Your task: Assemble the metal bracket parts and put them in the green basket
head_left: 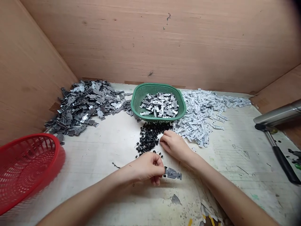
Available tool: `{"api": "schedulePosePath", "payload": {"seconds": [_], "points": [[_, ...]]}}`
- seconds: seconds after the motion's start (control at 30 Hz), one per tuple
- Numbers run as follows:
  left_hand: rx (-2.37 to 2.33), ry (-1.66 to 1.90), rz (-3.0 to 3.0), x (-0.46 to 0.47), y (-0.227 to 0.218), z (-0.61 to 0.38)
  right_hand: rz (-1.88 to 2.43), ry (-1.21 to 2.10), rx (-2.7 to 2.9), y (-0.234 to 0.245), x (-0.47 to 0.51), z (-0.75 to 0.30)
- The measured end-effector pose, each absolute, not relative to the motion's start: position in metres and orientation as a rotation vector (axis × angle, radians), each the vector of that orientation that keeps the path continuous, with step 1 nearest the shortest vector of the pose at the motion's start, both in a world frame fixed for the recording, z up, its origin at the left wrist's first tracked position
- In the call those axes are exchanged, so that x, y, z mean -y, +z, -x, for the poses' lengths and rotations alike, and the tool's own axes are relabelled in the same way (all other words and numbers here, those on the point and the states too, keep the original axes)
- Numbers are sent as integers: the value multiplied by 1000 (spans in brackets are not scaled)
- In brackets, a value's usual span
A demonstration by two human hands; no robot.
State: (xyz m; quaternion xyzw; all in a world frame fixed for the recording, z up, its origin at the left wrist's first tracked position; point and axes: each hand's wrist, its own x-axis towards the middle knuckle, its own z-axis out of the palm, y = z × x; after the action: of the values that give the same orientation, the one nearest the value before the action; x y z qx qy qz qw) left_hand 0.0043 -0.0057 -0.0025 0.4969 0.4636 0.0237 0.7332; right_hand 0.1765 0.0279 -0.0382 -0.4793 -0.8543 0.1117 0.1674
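Note:
A flat grey toy car base point(172, 173) with a pair of small black wheels at its near-hand end is pinched in my left hand point(151, 168). That hand hovers over the table just in front of the wheel pile. My right hand point(175, 144) reaches to the right edge of a heap of small black wheels on thin axles point(149, 136). Its thumb and fingers are closed together there; whatever lies between the fingertips is hidden. Behind the heap, a green basket point(135, 108) holds many grey and white car parts.
Dark grey metal-looking parts point(87, 103) are heaped at left, white parts point(199, 116) at right. A red basket point(35, 182) stands at the left edge. A black-handled hammer point(282, 160) and a metal tube point(279, 113) lie right. Wooden walls point(164, 44) enclose the table.

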Motion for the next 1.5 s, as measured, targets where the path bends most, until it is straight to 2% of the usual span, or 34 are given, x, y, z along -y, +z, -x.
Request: {"api": "schedulePosePath", "payload": {"seconds": [0.13, 0.43, 0.67, 1.03, 1.23, 1.5], "points": [[-1026, 31, -1089, 6, -4, -5, 1413, 343, 2416, -38, -30, -169], [-1000, 18, -1092, 10, -17, -2, 1357, 630, 2326, -29, -15, -200], [-969, -10, -1068, 8, -11, -3, 1378, 758, 2295, -19, -11, -216], [-999, -17, -1121, 9, -16, 1, 1335, 361, 2588, -27, -3, -201], [-1001, 16, -1107, 7, -9, -1, 1408, 278, 2570, -27, -5, -199], [-1030, 90, -1044, 5, 4, -7, 1365, 721, 2250, -20, -5, -213]]}}
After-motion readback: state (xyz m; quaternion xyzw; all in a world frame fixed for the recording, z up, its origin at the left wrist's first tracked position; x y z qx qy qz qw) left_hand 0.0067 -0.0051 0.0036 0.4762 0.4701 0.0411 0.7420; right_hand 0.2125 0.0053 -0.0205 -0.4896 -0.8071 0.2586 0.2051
